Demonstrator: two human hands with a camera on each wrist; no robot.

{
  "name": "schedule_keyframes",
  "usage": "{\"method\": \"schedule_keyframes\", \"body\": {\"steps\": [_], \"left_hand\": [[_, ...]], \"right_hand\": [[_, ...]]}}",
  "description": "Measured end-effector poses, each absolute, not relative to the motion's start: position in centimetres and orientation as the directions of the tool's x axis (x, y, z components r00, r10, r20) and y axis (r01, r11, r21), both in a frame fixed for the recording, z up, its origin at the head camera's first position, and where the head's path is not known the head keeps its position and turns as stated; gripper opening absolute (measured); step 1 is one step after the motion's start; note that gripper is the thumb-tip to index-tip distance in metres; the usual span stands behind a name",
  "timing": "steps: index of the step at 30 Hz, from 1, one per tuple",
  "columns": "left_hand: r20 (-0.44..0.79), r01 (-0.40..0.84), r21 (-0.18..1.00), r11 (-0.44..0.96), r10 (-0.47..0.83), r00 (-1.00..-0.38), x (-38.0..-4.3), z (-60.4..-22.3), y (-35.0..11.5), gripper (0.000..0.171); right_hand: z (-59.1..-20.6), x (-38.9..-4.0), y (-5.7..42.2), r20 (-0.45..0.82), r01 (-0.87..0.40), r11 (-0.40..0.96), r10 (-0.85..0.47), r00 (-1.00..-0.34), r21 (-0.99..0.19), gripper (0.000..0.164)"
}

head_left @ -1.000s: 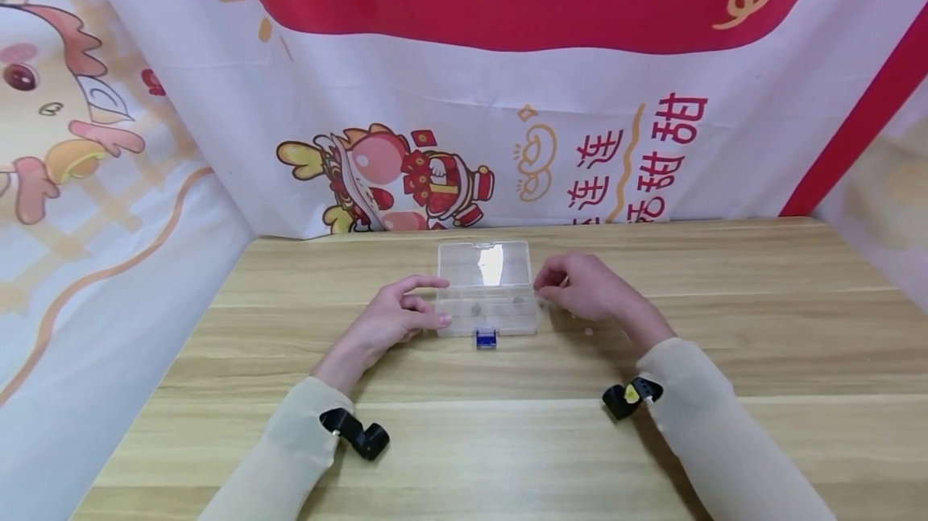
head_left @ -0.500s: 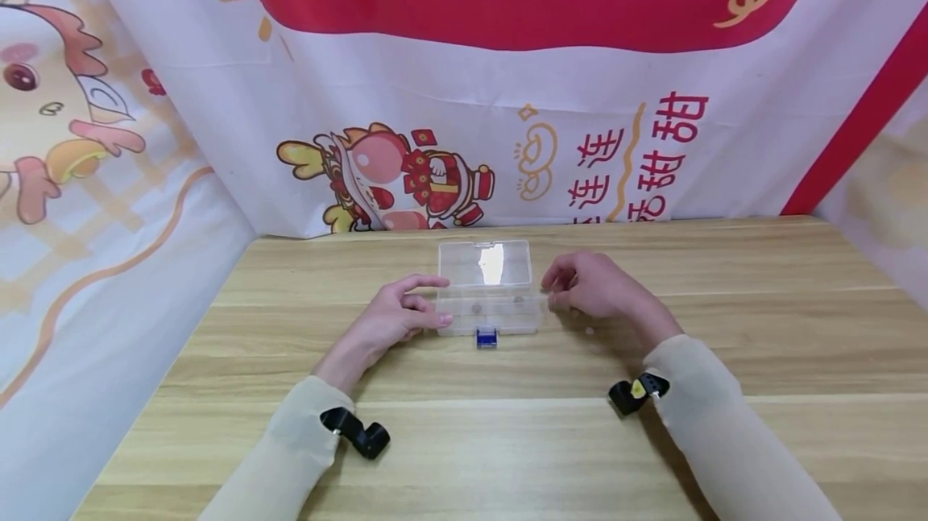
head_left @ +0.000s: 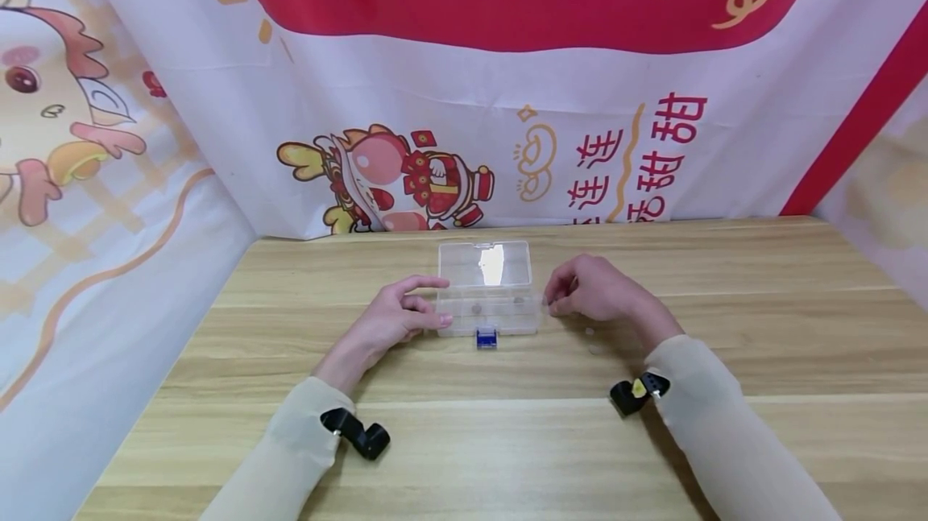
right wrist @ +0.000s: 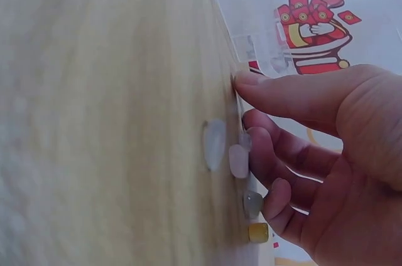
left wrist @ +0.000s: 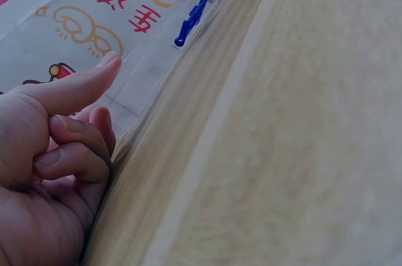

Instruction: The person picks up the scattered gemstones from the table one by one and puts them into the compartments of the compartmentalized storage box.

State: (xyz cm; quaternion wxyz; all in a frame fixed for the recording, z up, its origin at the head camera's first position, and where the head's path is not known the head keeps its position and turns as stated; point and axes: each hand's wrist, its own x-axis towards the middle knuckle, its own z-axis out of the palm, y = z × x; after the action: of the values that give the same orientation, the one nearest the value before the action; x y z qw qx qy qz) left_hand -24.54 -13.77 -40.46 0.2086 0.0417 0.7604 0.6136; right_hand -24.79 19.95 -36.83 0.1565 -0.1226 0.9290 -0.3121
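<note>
A clear plastic compartment box [head_left: 500, 324] lies on the table with its lid [head_left: 464, 263] raised back and its blue latch [head_left: 486, 339] at the front. Two small dull stones, one grey stone [head_left: 476, 309] among them, sit in compartments. My left hand [head_left: 399, 316] holds the box's left end, thumb over the front corner, forefinger at the back. Just right of the box, my right hand [head_left: 590, 289] has its fingertips low at the table. In the right wrist view a pale stone [right wrist: 238, 160], a grey-green stone [right wrist: 252, 204] and a yellow stone [right wrist: 258, 233] lie beside its fingers; the forefinger tip is hidden.
Another whitish translucent stone [right wrist: 215, 145] lies on the wooden table [head_left: 493, 448], nearer the body. Behind the box hangs a printed white and red cloth [head_left: 464, 102]. Black cameras [head_left: 373, 440] are strapped to both sleeves.
My right hand has moved from the box's right edge a little to the right, its fingers drawing closer together and lower. The left hand and the box have stayed put.
</note>
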Motion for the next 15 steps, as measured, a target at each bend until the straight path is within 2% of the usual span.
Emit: {"method": "schedule_keyframes", "body": {"steps": [15], "left_hand": [[-0.266, -0.193, 0.951, 0.242, 0.317, -0.911, -24.6, -40.7, -13.8, 0.059]], "right_hand": [[-36.7, -24.9, 21.7, -0.227, -0.148, 0.764, -0.362, -0.904, -0.628, 0.005]]}}
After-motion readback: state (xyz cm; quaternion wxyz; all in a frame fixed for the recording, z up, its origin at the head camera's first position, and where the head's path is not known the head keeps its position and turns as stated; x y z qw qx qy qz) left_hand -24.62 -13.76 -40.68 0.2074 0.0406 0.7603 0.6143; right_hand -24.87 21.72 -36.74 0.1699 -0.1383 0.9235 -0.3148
